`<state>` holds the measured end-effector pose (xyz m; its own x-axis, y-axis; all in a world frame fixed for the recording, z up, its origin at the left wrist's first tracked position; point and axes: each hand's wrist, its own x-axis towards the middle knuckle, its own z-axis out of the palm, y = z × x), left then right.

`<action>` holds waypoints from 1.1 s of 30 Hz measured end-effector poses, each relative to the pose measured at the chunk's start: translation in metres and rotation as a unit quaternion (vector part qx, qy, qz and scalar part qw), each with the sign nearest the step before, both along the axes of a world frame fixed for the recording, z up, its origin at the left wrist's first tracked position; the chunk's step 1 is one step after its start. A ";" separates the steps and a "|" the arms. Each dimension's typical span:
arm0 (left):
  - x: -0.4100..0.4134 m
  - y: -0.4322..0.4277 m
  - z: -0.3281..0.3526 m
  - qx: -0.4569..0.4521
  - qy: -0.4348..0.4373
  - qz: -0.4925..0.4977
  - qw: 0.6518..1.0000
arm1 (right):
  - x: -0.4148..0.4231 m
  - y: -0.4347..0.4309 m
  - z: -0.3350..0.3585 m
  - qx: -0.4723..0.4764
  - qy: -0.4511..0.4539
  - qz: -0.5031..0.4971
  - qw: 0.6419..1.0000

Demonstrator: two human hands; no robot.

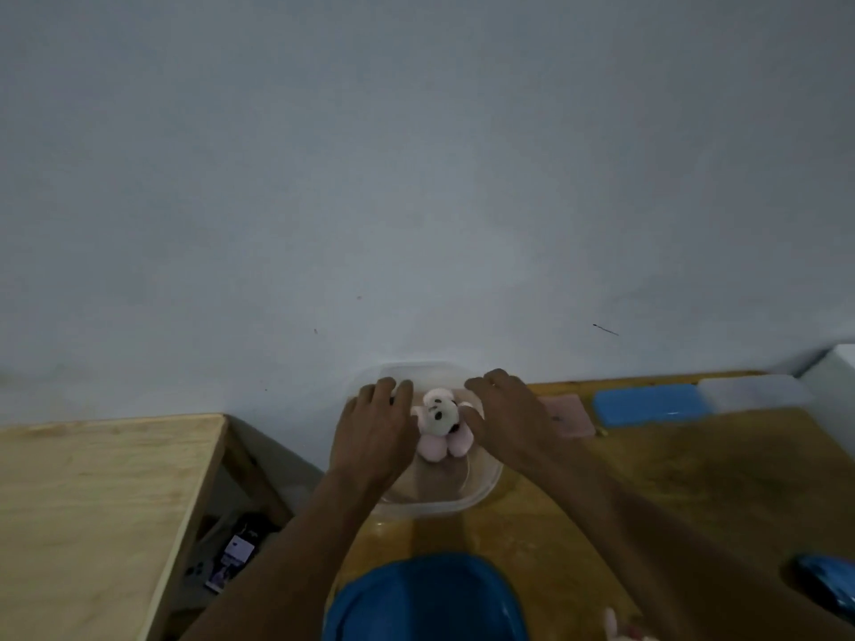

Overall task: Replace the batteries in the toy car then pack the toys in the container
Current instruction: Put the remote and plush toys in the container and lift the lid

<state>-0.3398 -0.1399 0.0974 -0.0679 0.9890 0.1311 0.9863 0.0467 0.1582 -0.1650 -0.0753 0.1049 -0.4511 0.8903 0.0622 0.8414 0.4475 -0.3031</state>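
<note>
Against the pale wall, on a glossy brown wooden table (694,478): one clear plastic container (481,490), open-topped. Inside it, one small pink-and-white plush toy (439,421), face up. Left hand (374,432) and right hand (509,416) reach into the container at either side of the plush, fingers loosely spread and touching it; whether they grip it cannot be told. Blue round lid (425,599) near edge. Blue toy car (828,582) far right, apart from the container.

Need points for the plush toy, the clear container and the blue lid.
plush toy (438,411), head view, on its white face.
clear container (481,492), head view, on its near right rim.
blue lid (425,599), head view, on its top surface.
</note>
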 end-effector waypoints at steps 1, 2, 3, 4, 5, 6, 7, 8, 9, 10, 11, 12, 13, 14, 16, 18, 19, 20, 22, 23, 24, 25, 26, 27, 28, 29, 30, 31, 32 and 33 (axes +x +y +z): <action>0.003 -0.004 0.003 0.006 0.004 -0.008 1.000 | 0.008 -0.007 0.005 0.001 -0.002 -0.011 1.000; 0.007 -0.009 0.007 0.012 0.008 -0.015 1.000 | 0.018 -0.013 0.009 0.008 -0.008 -0.019 1.000; 0.012 -0.014 0.009 0.018 0.020 -0.025 0.999 | 0.028 -0.020 0.012 0.017 -0.020 -0.027 0.999; 0.018 -0.018 0.010 0.023 0.032 -0.033 0.999 | 0.039 -0.027 0.015 0.026 -0.026 -0.036 0.999; 0.025 -0.023 0.012 0.028 0.040 -0.040 0.998 | 0.049 -0.034 0.017 0.037 -0.029 -0.043 0.998; 0.034 -0.028 0.014 0.031 0.042 -0.046 0.998 | 0.059 -0.041 0.018 0.046 -0.029 -0.052 0.997; 0.044 -0.033 0.016 0.034 0.038 -0.051 0.997 | 0.070 -0.048 0.018 0.050 -0.031 -0.061 0.996; 0.055 -0.039 0.017 0.034 0.031 -0.054 0.997 | 0.079 -0.055 0.019 0.052 -0.029 -0.069 0.996; 0.067 -0.045 0.019 0.034 0.029 -0.057 0.997 | 0.088 -0.061 0.019 0.048 -0.027 -0.075 0.996; 0.081 -0.052 0.022 0.033 0.031 -0.061 0.997 | 0.099 -0.069 0.020 0.042 -0.026 -0.077 0.996; 0.090 -0.056 0.022 0.031 0.030 -0.065 0.997 | 0.106 -0.073 0.020 0.038 -0.024 -0.079 0.996; 0.099 -0.060 0.021 0.027 0.026 -0.068 0.997 | 0.114 -0.076 0.020 0.035 -0.022 -0.079 0.996; 0.111 -0.066 0.021 0.026 0.021 -0.070 0.997 | 0.125 -0.081 0.021 0.034 -0.020 -0.079 0.996; 0.123 -0.071 0.021 0.024 0.017 -0.070 0.997 | 0.137 -0.086 0.021 0.032 -0.017 -0.075 0.997; 0.148 -0.081 0.019 0.026 0.013 -0.068 0.997 | 0.163 -0.096 0.019 0.028 -0.016 -0.063 0.997; 0.175 -0.090 0.015 0.020 0.005 -0.060 0.998 | 0.190 -0.106 0.014 0.019 -0.021 -0.053 0.998; 0.189 -0.096 0.012 0.014 0.000 -0.052 0.999 | 0.204 -0.111 0.011 0.014 -0.027 -0.046 0.998; 0.203 -0.102 0.009 0.007 -0.004 -0.045 0.999 | 0.218 -0.115 0.006 0.010 -0.029 -0.040 0.999; 0.228 -0.117 0.000 -0.009 -0.006 -0.034 0.999 | 0.243 -0.125 -0.004 0.001 -0.027 -0.034 0.999; 0.239 -0.125 -0.005 -0.018 -0.009 -0.031 0.999 | 0.253 -0.131 -0.009 -0.007 -0.025 -0.031 0.999; 0.248 -0.132 -0.009 -0.028 -0.014 -0.031 0.999 | 0.262 -0.137 -0.015 -0.016 -0.025 -0.026 0.999; 0.256 -0.139 -0.014 -0.038 -0.022 -0.030 0.999 | 0.270 -0.145 -0.020 -0.025 -0.031 -0.022 0.999; 0.264 -0.146 -0.019 -0.045 -0.028 -0.026 0.998 | 0.277 -0.151 -0.025 -0.031 -0.039 -0.018 0.999; 0.271 -0.153 -0.022 -0.049 -0.032 -0.022 0.998 | 0.284 -0.157 -0.030 -0.036 -0.045 -0.014 0.998; 0.277 -0.158 -0.026 -0.056 -0.031 -0.020 0.998 | 0.290 -0.162 -0.035 -0.038 -0.049 -0.012 0.998; 0.283 -0.163 -0.030 -0.068 -0.029 -0.022 0.997 | 0.295 -0.166 -0.039 -0.039 -0.053 -0.012 0.998; 0.290 -0.167 -0.034 -0.085 -0.027 -0.022 0.996 | 0.299 -0.171 -0.044 -0.038 -0.062 -0.014 0.997; 0.295 -0.170 -0.039 -0.100 -0.030 -0.019 0.994 | 0.303 -0.175 -0.050 -0.038 -0.073 -0.019 0.996; 0.300 -0.174 -0.045 -0.111 -0.040 -0.013 0.993 | 0.308 -0.180 -0.056 -0.039 -0.081 -0.024 0.996; 0.304 -0.177 -0.051 -0.118 -0.053 -0.009 0.992 | 0.312 -0.185 -0.061 -0.047 -0.085 -0.029 0.995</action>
